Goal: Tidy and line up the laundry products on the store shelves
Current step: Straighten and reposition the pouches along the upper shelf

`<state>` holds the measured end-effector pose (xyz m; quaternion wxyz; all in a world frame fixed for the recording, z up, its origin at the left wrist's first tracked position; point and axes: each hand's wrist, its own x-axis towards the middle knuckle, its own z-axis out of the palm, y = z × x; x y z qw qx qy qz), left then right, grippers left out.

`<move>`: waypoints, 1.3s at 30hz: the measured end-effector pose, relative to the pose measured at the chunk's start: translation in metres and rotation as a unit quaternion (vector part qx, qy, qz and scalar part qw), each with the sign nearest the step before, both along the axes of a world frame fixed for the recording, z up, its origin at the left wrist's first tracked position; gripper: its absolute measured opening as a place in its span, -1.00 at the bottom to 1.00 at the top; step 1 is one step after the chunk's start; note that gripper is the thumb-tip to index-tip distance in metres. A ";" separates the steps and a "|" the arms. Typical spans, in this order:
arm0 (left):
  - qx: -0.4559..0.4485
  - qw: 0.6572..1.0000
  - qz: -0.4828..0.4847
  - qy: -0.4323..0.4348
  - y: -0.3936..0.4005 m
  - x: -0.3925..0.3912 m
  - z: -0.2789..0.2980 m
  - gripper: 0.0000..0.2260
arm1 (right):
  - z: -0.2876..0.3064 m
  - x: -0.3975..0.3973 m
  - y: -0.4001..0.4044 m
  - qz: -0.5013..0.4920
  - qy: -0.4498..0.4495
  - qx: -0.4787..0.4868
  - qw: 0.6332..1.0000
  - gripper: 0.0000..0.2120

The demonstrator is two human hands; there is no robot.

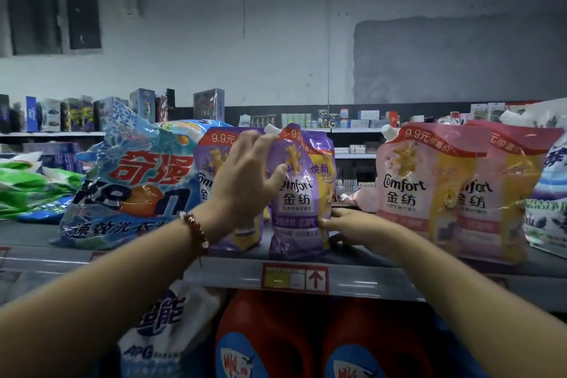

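Head view is showing a purple Comfort refill pouch (pixel 302 193) standing at the front edge of the top shelf (pixel 233 273), with both hands working on it. The left hand (pixel 245 181) is reaching up to the pouch's top corner, its fingers curling over the edge near the white spout (pixel 271 129), so its grip is pinching the top of the pouch. The right hand (pixel 352 225) is lying low at the pouch's lower right side, fingertips touching the bottom corner; whether it is pinching or only pressing I cannot tell.

The pouch is looking soft and glossy, the film creasing and bulging, so it is probably sagging under liquid weight and likely slipping if squeezed on the flat face. Taking it by the stiffer top seam beside the spout while steadying the base seems the safer hold. A second purple pouch (pixel 214 181) is standing just behind and to the left, partly hidden by the left hand. Two pink Comfort pouches (pixel 429 190) are standing together well to the right, leaving a gap between the colours.

A big blue detergent bag (pixel 132 184) is leaning to the left, and green bags (pixel 33 184) are lying flat beyond it. A red price label (pixel 296 279) is sitting on the shelf rail, red bottles (pixel 270 334) are standing below, and farther shelves of boxed goods (pixel 61 113) are running along a grey wall (pixel 276 40).
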<state>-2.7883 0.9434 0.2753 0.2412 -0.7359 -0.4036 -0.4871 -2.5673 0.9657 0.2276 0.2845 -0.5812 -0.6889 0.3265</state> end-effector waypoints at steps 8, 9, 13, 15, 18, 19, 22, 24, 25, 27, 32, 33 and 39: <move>-0.110 0.934 0.143 0.308 0.030 0.029 0.090 -0.48 | -0.011 0.002 0.003 0.007 0.065 0.018 0.998 -0.59; -0.128 0.931 0.161 0.303 0.036 0.031 0.094 -0.51 | -0.013 0.005 0.004 0.004 0.071 0.016 0.997 -0.58; -0.248 0.944 0.060 0.207 0.054 0.032 0.110 -0.74 | -0.015 0.015 0.005 0.022 0.121 -0.008 0.992 -0.66; -0.268 0.947 0.005 0.177 0.057 0.035 0.118 -0.77 | -0.017 0.015 0.003 0.026 0.130 -0.005 0.991 -0.67; -0.306 0.941 -0.039 0.142 0.058 0.034 0.128 -0.76 | -0.023 0.014 0.006 -0.020 0.112 0.064 0.991 -0.68; -0.320 0.937 -0.052 0.132 0.059 0.033 0.129 -0.77 | -0.024 0.013 0.006 -0.035 0.105 0.087 0.990 -0.69; -0.333 0.933 -0.067 0.120 0.060 0.032 0.126 -0.81 | -0.026 0.010 0.003 -0.048 0.068 0.119 0.989 -0.76; -0.322 0.936 -0.061 0.128 0.059 0.031 0.123 -0.79 | -0.025 0.008 -0.002 -0.057 0.049 0.126 0.989 -0.75; -0.316 0.937 -0.051 0.137 0.057 0.029 0.124 -0.74 | -0.023 0.007 -0.005 -0.064 0.027 0.126 0.990 -0.73; -0.298 0.939 -0.011 0.170 0.051 0.018 0.129 -0.62 | -0.016 0.006 -0.013 -0.088 -0.053 0.111 0.988 -0.63; -0.308 0.895 0.141 0.292 0.052 -0.048 0.127 -0.54 | 0.025 0.000 -0.049 -0.130 -0.165 0.160 0.965 -0.62; -0.320 0.895 0.143 0.276 0.055 -0.059 0.123 -0.62 | 0.038 -0.003 -0.057 -0.136 -0.168 0.205 0.955 -0.65; -0.334 0.929 0.040 0.152 0.051 -0.079 0.124 -0.82 | 0.115 -0.034 -0.040 -0.092 -0.284 0.390 0.871 -0.27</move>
